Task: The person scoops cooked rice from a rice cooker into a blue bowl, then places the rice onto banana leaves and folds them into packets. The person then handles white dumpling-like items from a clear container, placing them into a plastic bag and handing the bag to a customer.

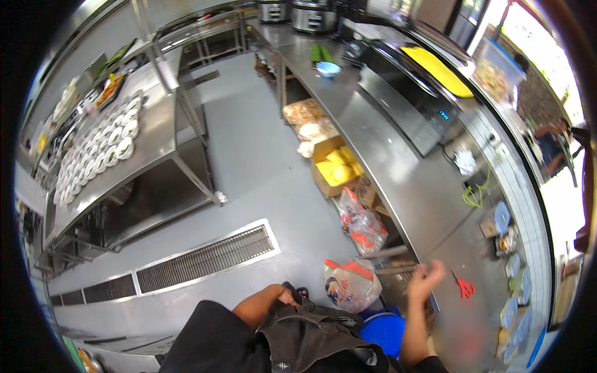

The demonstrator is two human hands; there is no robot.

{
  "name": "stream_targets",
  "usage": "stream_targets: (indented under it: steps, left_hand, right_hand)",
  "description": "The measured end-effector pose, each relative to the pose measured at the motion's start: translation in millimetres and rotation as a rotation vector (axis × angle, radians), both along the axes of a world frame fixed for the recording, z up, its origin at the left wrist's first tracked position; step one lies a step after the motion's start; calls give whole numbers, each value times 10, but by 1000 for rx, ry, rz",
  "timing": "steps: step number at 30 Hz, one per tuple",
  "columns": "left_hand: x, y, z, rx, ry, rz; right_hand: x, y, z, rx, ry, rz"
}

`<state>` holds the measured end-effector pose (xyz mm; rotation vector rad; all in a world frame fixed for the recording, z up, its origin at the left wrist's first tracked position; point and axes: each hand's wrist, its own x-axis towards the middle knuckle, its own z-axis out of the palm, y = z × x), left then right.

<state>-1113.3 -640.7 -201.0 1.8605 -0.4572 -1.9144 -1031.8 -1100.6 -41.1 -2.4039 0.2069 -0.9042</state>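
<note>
My left hand (287,296) rests at the front of my dark apron (312,333); its fingers are partly hidden, and whether they grip the cloth cannot be told. My right hand (426,279), motion-blurred, is raised by the near edge of the long steel counter (396,172), fingers apart, with nothing seen in it. Red-handled scissors (465,288) lie on the counter just right of it. Below that hand stands a blue plastic bin (385,332), beside a plastic bag with red markings (353,285).
Left stands a steel table (158,140) with rows of small white bowls (112,154). On the counter are a dark appliance (406,98), a light-blue bowl (328,70) and lidded containers (510,312). A cardboard box (324,186) of yellow items sits under it. Floor grating (205,261) runs left.
</note>
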Motion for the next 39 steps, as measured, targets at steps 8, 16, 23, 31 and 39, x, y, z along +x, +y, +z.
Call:
stream_targets:
  steps: [8, 16, 23, 31, 39]
  left_hand:
    - [-850, 1220, -303, 192, 408, 974]
    - [-1283, 1729, -468, 276, 372, 1481]
    - [-803, 2268, -707, 334, -256, 1109]
    - [-1088, 3238, -1168, 423, -136, 1460]
    - [-1951, 4845, -886, 334, -267, 1775]
  right_hand:
    - [-13, 2976, -1113, -211, 1416, 1245]
    - [1300, 3967, -1734, -81, 1658, 1273]
    - [2601, 4393, -2391, -529, 1913, 849]
    - [3194, 6628, -2045, -550, 1671, 995]
    - [1873, 8948, -1945, -342, 1650, 1084]
